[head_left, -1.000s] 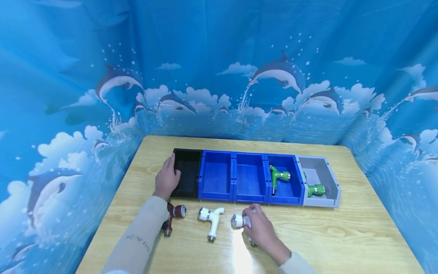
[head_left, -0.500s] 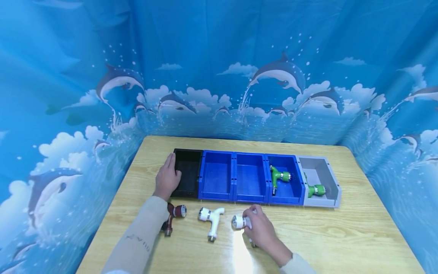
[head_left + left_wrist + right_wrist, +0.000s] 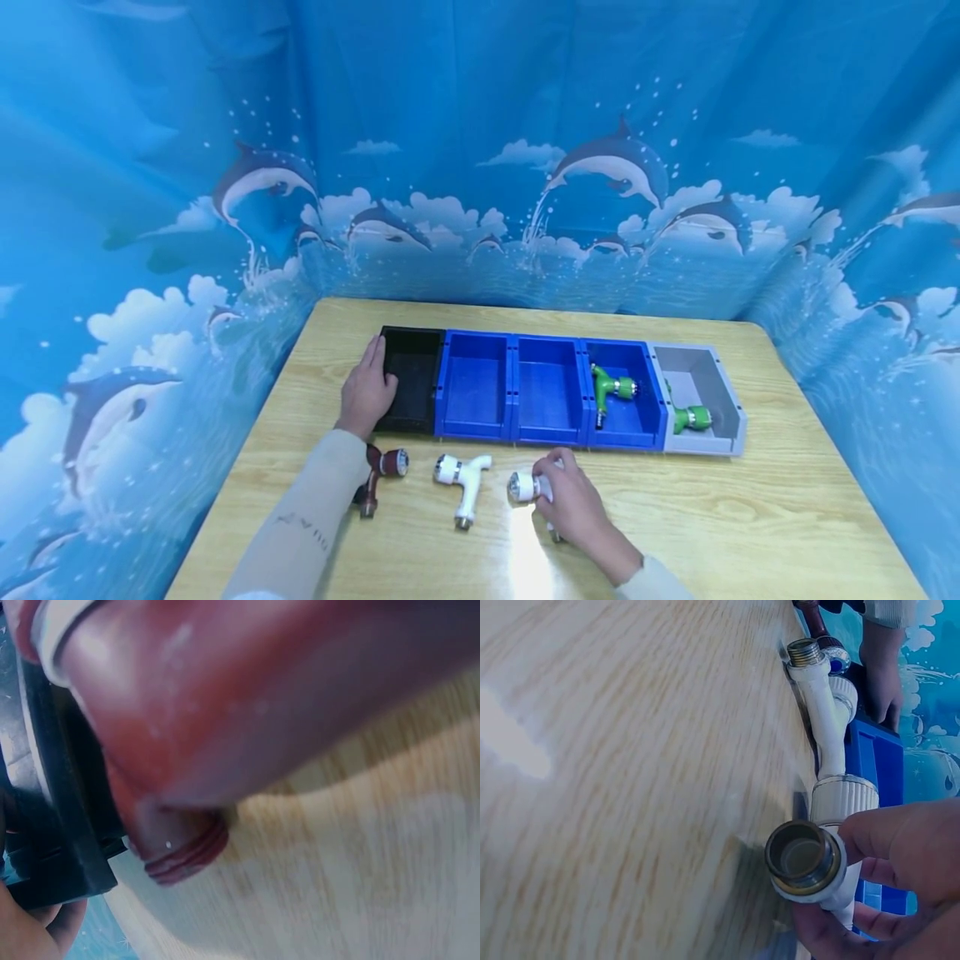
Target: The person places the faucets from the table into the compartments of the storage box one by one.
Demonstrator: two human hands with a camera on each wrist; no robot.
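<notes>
In the head view, my left hand [image 3: 365, 392] holds the left wall of a black bin [image 3: 411, 379], its thumb on the inner side. Below that wrist lies a dark red tap [image 3: 390, 462], partly hidden by the sleeve; it looms large in the left wrist view as a red tap body [image 3: 172, 712]. My right hand [image 3: 572, 498] grips a white tap [image 3: 522, 486] at the table's front. The right wrist view has this tap's threaded end [image 3: 802, 859] facing the camera, thumb and fingers around the body. Between the hands lies another white tap [image 3: 468, 483].
Right of the black bin run two bare blue bins [image 3: 472, 383], then a blue bin [image 3: 637, 425] with a green tap [image 3: 606, 387] inside. A grey bin [image 3: 731, 425] at the row's right end holds another green tap [image 3: 692, 418]. A dolphin-print curtain [image 3: 480, 167] surrounds the table.
</notes>
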